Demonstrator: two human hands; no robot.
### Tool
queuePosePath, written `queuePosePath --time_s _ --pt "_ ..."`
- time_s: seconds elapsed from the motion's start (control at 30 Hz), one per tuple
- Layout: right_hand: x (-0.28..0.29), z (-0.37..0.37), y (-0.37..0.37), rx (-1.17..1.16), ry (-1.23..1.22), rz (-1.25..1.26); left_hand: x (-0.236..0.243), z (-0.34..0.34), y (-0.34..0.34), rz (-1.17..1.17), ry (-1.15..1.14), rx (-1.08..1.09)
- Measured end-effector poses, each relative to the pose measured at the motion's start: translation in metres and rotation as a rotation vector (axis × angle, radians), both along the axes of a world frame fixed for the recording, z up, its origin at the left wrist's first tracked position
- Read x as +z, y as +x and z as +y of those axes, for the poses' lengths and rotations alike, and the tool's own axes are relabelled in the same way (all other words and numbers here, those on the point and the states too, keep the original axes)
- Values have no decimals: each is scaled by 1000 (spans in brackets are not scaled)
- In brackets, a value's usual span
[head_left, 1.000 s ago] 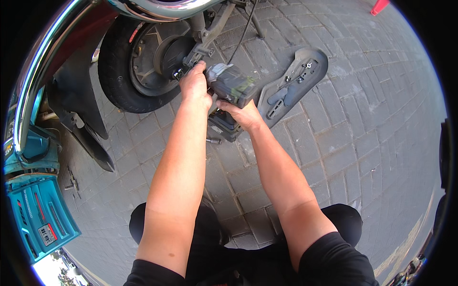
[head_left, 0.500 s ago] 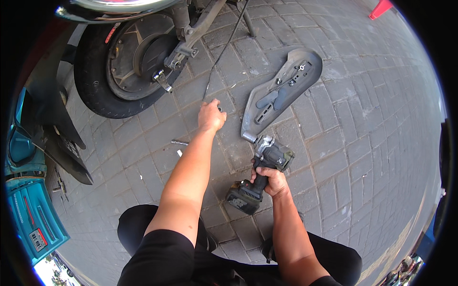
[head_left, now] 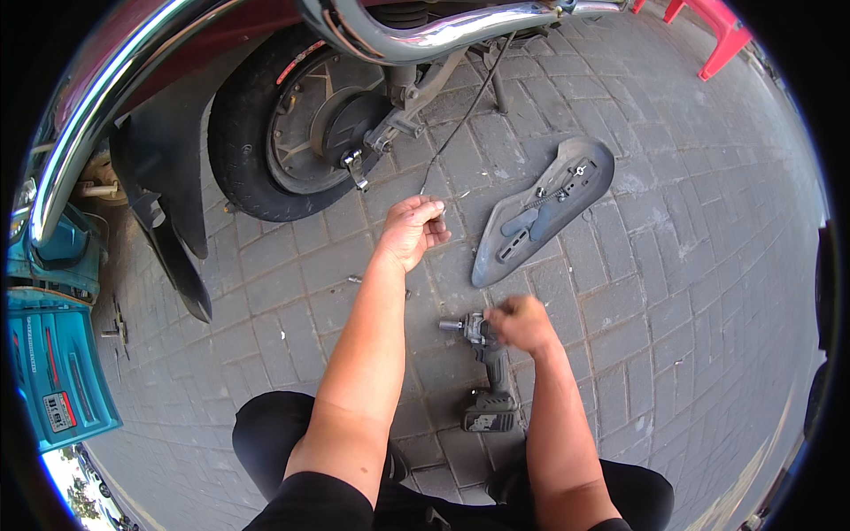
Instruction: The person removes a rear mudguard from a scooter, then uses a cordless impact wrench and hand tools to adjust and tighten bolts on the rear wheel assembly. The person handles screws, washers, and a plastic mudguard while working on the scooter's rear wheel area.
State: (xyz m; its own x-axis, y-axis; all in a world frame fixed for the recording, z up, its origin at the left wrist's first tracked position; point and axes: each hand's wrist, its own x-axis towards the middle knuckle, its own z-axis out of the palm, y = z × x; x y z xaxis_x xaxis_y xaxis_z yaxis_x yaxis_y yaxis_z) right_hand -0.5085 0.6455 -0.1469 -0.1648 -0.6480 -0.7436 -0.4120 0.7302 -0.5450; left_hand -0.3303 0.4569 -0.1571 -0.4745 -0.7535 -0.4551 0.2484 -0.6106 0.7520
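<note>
My left hand [head_left: 413,232] is raised over the paving with its fingers curled in. Whatever small thing they may hold is hidden. Just beyond its fingertips, the lower end of a thin black cable [head_left: 456,133] hangs from the vehicle. My right hand [head_left: 524,324], smeared by motion, is right beside the head of a black cordless impact wrench [head_left: 498,376]. The wrench lies on the ground with its socket pointing left. Farther out sits a grey plastic cover [head_left: 490,248], turned hollow side up, with several small metal parts and a spring in it.
A wheel [head_left: 243,159] with a black tyre stands at the upper left, under a curved chrome guard [head_left: 443,40]. A black mudguard [head_left: 159,195] and an open teal tool case [head_left: 66,380] are at left. A red plastic stool [head_left: 726,44] is at the far right.
My right hand has let go of the impact wrench, which now rests on the ground with its socket turned left. My left hand has turned over and curled. The whole view has shifted.
</note>
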Motion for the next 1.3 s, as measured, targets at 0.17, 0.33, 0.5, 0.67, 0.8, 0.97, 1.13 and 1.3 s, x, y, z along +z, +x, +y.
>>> queuePosePath --time_s 0.17,0.33,0.5,0.67,0.8,0.97,1.13,1.3 --pt "39 -86 47 -232 -1027 -14 47 9 5 -81 -84 -172" --pt "54 -117 74 -373 -954 -181 88 6 20 -316 -125 -69" --pt "47 -181 91 -507 -925 -85 169 27 45 -1060 -801 -472" --pt "28 -216 99 -533 -936 -166 230 110 88 -609 -949 -572" --pt "23 -223 107 -525 -956 -252 240 120 90 -809 -1059 -553" --pt "31 -227 112 -588 -940 -320 247 114 87 -814 -994 -688" --pt "32 -224 111 -574 -964 -433 251 125 91 -738 -1036 -783" --pt "30 -225 109 -525 -993 -377 254 133 101 -606 -1093 -745"
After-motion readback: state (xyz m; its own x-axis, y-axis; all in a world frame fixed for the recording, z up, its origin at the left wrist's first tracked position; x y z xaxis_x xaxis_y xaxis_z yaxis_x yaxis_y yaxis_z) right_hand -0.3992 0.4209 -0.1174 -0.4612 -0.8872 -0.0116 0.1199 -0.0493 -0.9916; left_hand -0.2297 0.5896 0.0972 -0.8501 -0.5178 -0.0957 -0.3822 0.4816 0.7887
